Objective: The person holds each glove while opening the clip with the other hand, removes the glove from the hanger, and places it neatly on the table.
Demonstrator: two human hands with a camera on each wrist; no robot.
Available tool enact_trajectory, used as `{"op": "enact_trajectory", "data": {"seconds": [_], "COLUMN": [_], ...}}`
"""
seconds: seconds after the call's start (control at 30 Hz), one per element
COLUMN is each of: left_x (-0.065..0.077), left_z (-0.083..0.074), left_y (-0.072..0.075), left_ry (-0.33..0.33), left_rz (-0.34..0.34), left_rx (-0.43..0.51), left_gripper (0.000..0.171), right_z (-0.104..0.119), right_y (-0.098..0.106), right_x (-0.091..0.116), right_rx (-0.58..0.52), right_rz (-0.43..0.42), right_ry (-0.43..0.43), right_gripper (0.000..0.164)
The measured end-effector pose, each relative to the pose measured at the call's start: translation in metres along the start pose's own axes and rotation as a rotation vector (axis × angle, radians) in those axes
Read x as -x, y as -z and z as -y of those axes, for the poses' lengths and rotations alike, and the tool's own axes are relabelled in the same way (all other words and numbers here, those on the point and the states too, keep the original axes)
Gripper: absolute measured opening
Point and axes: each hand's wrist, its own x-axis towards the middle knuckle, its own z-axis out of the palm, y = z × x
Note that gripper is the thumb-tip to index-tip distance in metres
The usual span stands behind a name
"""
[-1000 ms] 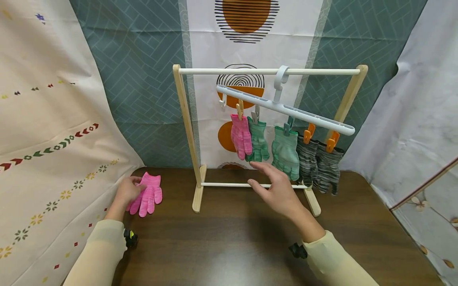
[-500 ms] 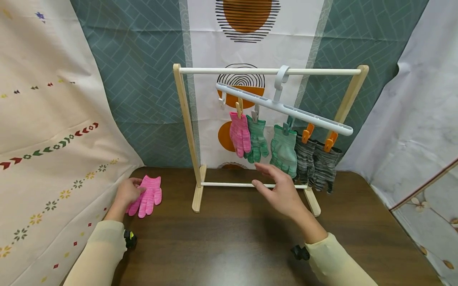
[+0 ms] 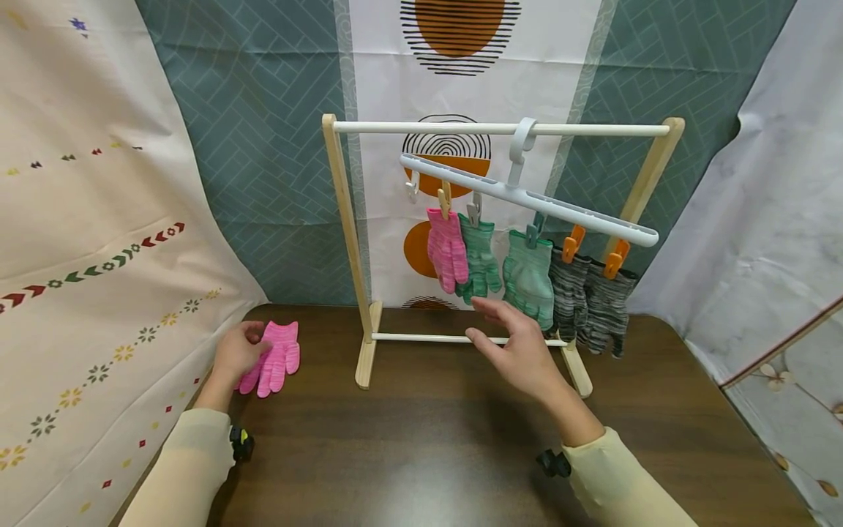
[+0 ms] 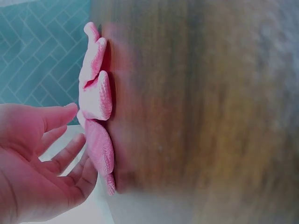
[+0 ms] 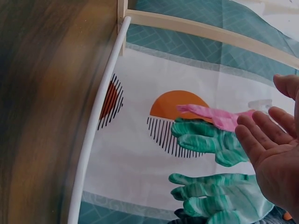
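Observation:
My left hand (image 3: 235,353) is low at the table's left, its fingers loosely bent. In the left wrist view its thumb and fingertips are right at the edge of a pink knit glove (image 4: 99,147). That glove lies on the table, partly covered by the hand in the head view. My right hand (image 3: 520,359) is raised with thumb and fingers spread, holding nothing. It is in front of and below a white hanger (image 3: 566,209). From the hanger's clips hang a pink glove (image 3: 448,252), two green gloves (image 3: 479,256) and grey-black gloves (image 3: 607,307).
A wooden rack (image 3: 349,234) with a white top rail (image 3: 428,128) carries the hanger, which is tilted in view. One white clip (image 3: 413,187) at its left end holds nothing. A patterned cloth (image 3: 99,293) borders the brown table (image 3: 369,454) on the left.
My right hand has shifted slightly right. My left hand stays beside the pink glove, almost still. The hanger with its gloves sways slightly.

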Motion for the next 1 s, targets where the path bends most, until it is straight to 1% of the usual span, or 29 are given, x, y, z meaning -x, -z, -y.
{"op": "enact_trajectory", "data": {"seconds": [0.27, 0.43, 0.57, 0.77, 0.9, 1.0], "left_x": [0.005, 0.007, 0.011, 0.021, 0.028, 0.033], "left_z": [-0.002, -0.008, -0.020, -0.043, -0.058, -0.067], "left_y": [0.003, 0.006, 0.008, 0.007, 0.003, -0.001], "left_ry": [-0.037, -0.066, -0.103, -0.169, -0.197, -0.201], "left_rz": [-0.062, -0.103, -0.124, -0.146, -0.145, -0.136], "left_rx": [0.009, 0.023, 0.051, 0.082, 0.115, 0.143], "left_gripper": [0.044, 0.045, 0.045, 0.045, 0.045, 0.045], "right_z": [-0.001, 0.001, 0.004, 0.008, 0.007, 0.008], "right_y": [0.000, 0.000, 0.001, 0.003, 0.004, 0.004], "right_x": [-0.004, -0.009, -0.014, -0.020, -0.025, -0.028], "right_rx": [-0.016, -0.020, -0.013, 0.003, 0.002, -0.004], "right_rz": [-0.007, -0.008, -0.015, -0.031, -0.043, -0.053], "right_ry": [0.019, 0.018, 0.021, 0.023, 0.034, 0.048], "right_gripper": [0.048, 0.047, 0.047, 0.049, 0.049, 0.049]}}
